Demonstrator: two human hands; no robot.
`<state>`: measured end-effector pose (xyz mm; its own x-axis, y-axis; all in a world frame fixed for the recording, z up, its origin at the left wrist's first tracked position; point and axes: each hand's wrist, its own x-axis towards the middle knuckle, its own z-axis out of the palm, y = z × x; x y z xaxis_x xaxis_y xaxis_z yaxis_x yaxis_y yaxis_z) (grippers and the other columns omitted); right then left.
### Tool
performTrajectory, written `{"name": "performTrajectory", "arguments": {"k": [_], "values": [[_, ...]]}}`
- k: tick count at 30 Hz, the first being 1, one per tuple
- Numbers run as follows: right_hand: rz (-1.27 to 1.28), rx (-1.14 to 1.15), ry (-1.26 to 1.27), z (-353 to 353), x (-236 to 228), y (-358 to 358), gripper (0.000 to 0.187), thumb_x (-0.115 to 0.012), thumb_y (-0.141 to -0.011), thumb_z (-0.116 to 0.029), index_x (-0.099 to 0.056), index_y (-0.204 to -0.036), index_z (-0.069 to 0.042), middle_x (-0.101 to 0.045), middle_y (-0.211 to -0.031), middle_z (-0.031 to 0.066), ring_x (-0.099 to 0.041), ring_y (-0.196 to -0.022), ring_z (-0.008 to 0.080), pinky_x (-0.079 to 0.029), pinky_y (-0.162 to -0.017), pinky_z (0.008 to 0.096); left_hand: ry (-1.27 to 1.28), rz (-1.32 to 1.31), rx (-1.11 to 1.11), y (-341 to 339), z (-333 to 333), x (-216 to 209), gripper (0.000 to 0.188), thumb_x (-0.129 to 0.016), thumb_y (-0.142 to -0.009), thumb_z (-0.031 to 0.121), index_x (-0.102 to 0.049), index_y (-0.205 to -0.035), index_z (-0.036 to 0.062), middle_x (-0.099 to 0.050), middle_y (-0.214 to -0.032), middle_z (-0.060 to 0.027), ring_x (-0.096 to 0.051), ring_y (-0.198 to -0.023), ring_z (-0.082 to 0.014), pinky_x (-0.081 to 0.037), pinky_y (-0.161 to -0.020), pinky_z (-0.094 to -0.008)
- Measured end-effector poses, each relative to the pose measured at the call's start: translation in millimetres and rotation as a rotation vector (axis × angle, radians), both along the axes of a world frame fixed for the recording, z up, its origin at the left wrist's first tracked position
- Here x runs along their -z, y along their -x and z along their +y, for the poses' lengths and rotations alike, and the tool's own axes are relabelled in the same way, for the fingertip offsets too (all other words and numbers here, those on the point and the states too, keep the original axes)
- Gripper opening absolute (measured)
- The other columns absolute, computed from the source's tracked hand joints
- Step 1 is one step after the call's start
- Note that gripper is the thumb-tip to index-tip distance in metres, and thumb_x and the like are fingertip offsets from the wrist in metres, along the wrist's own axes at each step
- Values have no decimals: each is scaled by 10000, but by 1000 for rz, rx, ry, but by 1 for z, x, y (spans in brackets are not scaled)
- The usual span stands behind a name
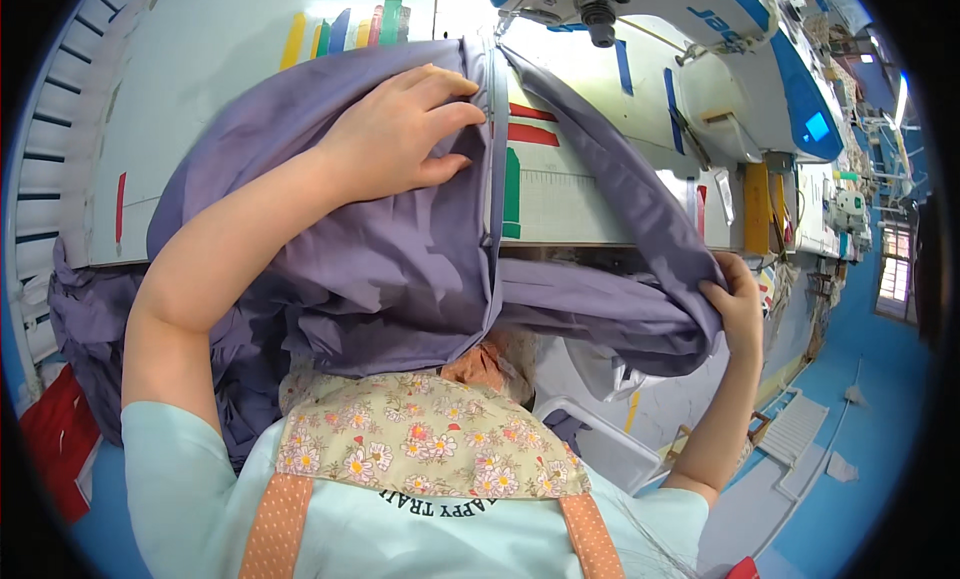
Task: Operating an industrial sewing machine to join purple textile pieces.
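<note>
A large piece of purple fabric (390, 259) lies over the front of the sewing table and hangs down toward my lap. Its long seamed edge leads up to the needle area of a white and blue sewing machine (660, 14). My left hand (405, 129) rests on the cloth just left of that edge, fingers curved and apart, pressing from above. Off to the right, my right hand (735, 304) pinches a folded loop of the same fabric, held out beyond the table's front edge. The spot under the needle is too small to make out.
Coloured tape strips (345, 27) mark the white tabletop (240, 39), with red and green ones beside the seam. A pair of dark scissors or tweezers (692, 139) lies right of the machine's needle. More purple cloth (90, 319) is bunched at the left, above a red item (62, 444).
</note>
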<state>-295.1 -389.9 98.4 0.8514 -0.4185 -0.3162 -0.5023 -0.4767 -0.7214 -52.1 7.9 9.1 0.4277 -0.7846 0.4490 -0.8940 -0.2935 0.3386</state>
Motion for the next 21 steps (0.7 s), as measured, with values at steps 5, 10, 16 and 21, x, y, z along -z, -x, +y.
{"name": "performTrajectory", "arguments": {"k": [5,10,16,21], "values": [[-50,5,745,23,89,60,267,-742,-815,-26,-685,-1073,17,-685,-986,125,-685,-825,218,-559,-764,338,14,-20,17,2,-10,-2,385,-765,-796,235,-648,-1134,92,-600,-1259,-94,-557,-1201,-307,-463,-1043,-422],[-409,-93,192,187,73,-1,323,-846,-738,-135,-682,-995,-27,-686,-916,116,-664,-761,248,-537,-651,365,0,14,24,-2,0,0,378,-765,-801,234,-653,-1136,99,-593,-1276,-93,-550,-1216,-306,-457,-1050,-419],[-515,-422,107,216,81,-33,278,-829,-736,-81,-661,-951,-26,-654,-805,113,-646,-681,276,-506,-609,371,-59,79,66,-10,7,-3,453,-773,-757,153,-637,-1188,114,-548,-1356,-102,-496,-1293,-346,-422,-1095,-438],[-687,-277,312,180,48,-95,230,-782,-755,-16,-653,-945,-14,-651,-872,125,-656,-746,300,-525,-651,385,-70,25,117,-10,7,-9,475,-780,-731,136,-635,-1183,113,-541,-1367,-95,-493,-1301,-338,-413,-1106,-447]]}}
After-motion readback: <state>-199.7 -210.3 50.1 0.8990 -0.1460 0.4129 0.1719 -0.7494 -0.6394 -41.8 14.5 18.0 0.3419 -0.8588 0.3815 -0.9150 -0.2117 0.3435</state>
